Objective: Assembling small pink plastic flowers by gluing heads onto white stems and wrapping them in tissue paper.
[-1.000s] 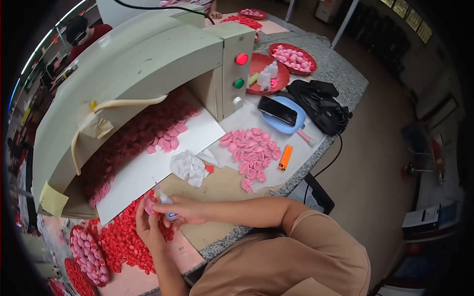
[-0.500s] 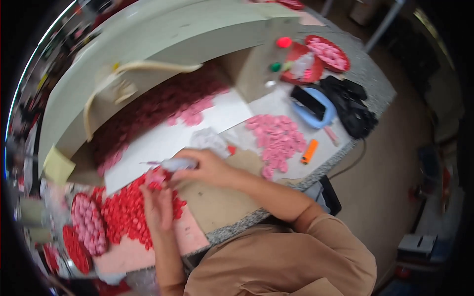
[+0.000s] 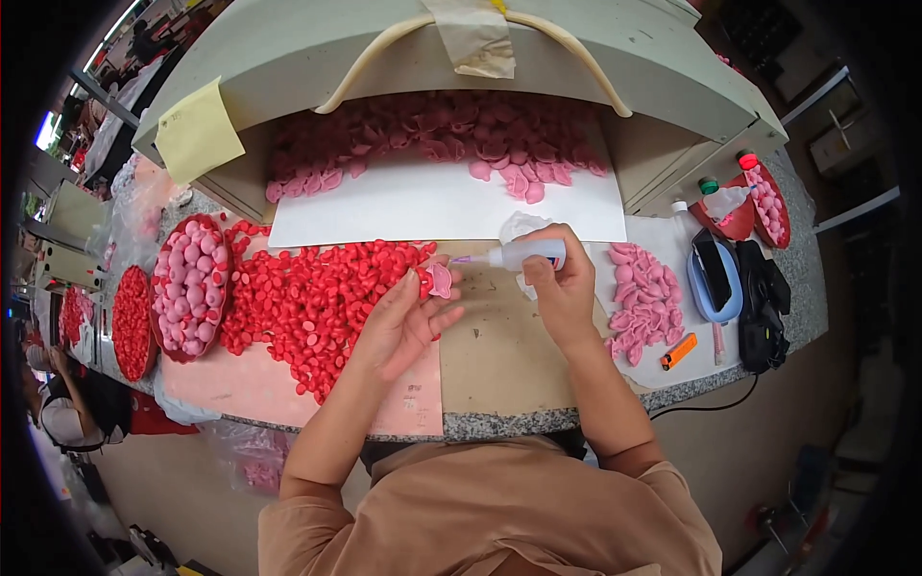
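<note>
Between the thumb and fingers of my left hand (image 3: 399, 331) is a small pink plastic piece (image 3: 439, 280) with a wavy edge, and a bit of red shows beside it. My right hand (image 3: 565, 288) grips a small translucent squeeze bottle (image 3: 526, 254), tilted sideways. Its thin purplish nozzle (image 3: 471, 259) points left, close to the pink piece; I cannot tell whether they touch. Beneath and left of my left hand spreads a heap of small red pieces (image 3: 307, 298). Right of my right hand lies a pile of pink curved pieces (image 3: 645, 293).
Ahead is a grey hooded box (image 3: 663, 106) with many pink pieces (image 3: 480, 134) on a white sheet (image 3: 384, 211). Left stand a basket of pink round pieces (image 3: 223, 317) and one of red pieces (image 3: 133, 326). Right are an orange lighter (image 3: 679, 351), a phone (image 3: 712, 264) and black straps (image 3: 762, 307).
The view has turned and levelled, so the bench now sits straight ahead. The squeeze bottle stays in my right hand, its nozzle still beside my left hand's pink piece.
</note>
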Available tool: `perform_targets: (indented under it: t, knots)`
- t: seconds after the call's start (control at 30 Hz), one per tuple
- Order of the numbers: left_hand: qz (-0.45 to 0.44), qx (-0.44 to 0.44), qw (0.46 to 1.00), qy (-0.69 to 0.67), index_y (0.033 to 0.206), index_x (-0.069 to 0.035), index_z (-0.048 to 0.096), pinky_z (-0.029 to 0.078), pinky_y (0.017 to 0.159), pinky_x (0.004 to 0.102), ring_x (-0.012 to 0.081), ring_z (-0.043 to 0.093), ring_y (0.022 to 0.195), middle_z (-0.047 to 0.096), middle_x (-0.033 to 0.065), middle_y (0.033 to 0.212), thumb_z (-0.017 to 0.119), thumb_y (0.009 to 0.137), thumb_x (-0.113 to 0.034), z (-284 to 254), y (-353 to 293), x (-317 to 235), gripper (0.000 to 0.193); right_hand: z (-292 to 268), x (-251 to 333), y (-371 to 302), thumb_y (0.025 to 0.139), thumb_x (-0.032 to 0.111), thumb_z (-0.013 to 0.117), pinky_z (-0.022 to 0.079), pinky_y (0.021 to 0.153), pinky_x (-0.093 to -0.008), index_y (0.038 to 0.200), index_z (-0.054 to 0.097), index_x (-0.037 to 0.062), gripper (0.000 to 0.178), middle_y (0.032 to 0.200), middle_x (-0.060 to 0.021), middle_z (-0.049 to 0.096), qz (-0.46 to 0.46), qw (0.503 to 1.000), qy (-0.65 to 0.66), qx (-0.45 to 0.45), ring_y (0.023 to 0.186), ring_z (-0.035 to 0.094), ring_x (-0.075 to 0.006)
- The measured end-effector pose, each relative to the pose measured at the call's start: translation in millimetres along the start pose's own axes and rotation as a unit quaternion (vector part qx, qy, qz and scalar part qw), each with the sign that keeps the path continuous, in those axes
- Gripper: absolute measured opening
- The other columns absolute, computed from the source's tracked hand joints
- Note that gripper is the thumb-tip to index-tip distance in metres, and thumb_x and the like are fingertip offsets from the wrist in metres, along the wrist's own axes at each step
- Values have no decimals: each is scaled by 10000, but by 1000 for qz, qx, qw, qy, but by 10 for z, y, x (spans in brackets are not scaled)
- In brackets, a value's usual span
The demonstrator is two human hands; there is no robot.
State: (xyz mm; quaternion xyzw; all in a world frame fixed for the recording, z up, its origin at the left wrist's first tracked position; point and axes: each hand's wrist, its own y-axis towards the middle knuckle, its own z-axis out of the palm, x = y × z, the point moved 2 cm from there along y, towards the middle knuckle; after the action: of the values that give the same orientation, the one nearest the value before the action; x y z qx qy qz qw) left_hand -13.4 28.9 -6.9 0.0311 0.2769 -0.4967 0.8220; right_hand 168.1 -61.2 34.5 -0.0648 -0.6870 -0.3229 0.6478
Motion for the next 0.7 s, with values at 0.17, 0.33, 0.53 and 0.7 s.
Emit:
perform_targets:
  t: [0.17,0.33,0.53,0.7]
  knots:
    - [-15,-6,1000,15,1288,0,429,490,911,374,192,577,992,558,138,1169,420,974,-297,36,-1,28,432,22,49,-24,842,228,668,358,572,-212,888,553,19,243,758,-7,536,-78,990,-109,34,656,454,-66]
    - [-21,-17,1000,12,1296,-4,411,493,902,360,177,577,975,557,134,1160,422,971,-313,65,11,26,449,32,47,-27,811,196,693,361,568,-225,853,568,25,216,756,-24,550,-116,981,-150,38,644,464,-85]
    - [-20,-15,1000,18,1293,12,421,480,929,367,173,571,987,551,132,1177,426,970,-315,58,5,24,460,47,52,-21,800,196,701,362,556,-237,841,584,27,210,749,-36,560,-131,975,-172,49,628,478,-106]
    - [-22,-22,999,24,1296,14,416,472,939,369,173,570,990,550,133,1179,428,969,-317,60,0,25,465,55,46,-33,789,200,713,360,547,-241,841,586,28,220,738,-36,552,-120,975,-182,46,620,476,-109]
